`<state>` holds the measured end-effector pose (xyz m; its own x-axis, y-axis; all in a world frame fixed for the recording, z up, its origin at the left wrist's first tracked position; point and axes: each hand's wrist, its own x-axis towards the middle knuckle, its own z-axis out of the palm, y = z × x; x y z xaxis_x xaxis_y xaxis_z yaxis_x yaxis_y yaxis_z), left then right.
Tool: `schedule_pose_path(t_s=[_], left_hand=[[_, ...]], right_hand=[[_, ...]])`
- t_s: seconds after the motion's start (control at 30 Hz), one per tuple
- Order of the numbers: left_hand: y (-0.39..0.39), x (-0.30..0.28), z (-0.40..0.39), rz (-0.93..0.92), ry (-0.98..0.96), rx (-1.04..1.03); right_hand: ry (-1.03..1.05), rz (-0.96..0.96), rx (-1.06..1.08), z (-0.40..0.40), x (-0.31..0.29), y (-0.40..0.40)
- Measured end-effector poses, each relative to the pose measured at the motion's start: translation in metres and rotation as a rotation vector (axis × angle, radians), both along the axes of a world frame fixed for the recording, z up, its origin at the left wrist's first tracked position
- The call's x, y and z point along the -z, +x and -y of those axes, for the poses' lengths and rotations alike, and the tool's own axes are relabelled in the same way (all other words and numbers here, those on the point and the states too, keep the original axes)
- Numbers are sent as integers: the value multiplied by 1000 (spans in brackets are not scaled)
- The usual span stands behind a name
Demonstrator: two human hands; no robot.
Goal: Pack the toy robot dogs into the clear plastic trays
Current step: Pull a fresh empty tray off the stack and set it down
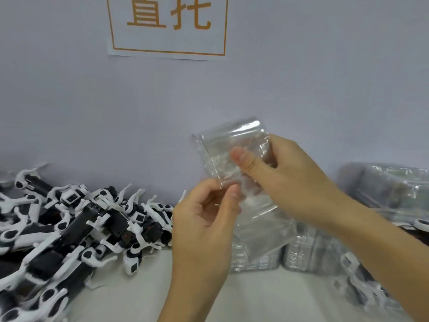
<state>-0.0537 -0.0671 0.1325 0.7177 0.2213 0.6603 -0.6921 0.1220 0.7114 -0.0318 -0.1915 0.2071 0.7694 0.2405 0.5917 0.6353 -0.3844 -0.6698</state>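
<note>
Clear plastic tray [232, 145] held up at frame centre between both hands.

Thin, glossy and see-through, tilted, with wall showing through it. Pinched at its lower left edge by left hand [204, 219], thumb and forefinger closed on the rim; clamped at its right side by right hand [285, 173], thumb pressed on the front face. Two stacks of empty trays [299, 252] on the white worktop [190, 293] just below the hands. Heaped black-and-white toy dogs [76, 226] at lower left, too tangled to count. More trays at right edge, blurred. Orange-lettered sign [167, 24] on the wall, top centre. Bare strip of worktop between heap and stacks.
</note>
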Motion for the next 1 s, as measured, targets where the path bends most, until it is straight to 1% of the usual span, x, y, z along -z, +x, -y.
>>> schedule_pose_path(t_s=[0.13,0.23,0.33,0.43,0.57,0.67,0.77,0.87,1.0], left_hand=[[2,3,-1,-121,-97,125],[5,6,-5,-161,-75,92],[7,8,-7,-175,-75,50],[8,9,-8,-192,-102,40],[10,11,-11,-207,-103,59],[12,12,-13,-228,-89,125],[13,12,-15,-239,-134,213],[12,11,-15,-253,-147,261],[13,11,-16,-288,-164,320]], right_hand=[[59,-139,3,-1,9,9],[73,-200,75,1,15,12],[29,-220,123,1,18,13],[17,-207,101,2,19,15],[53,-225,67,3,20,14],[96,-257,42,4,22,16],[145,-308,10,6,24,19],[226,-357,-61,3,23,16],[311,-410,-79,1,22,15]])
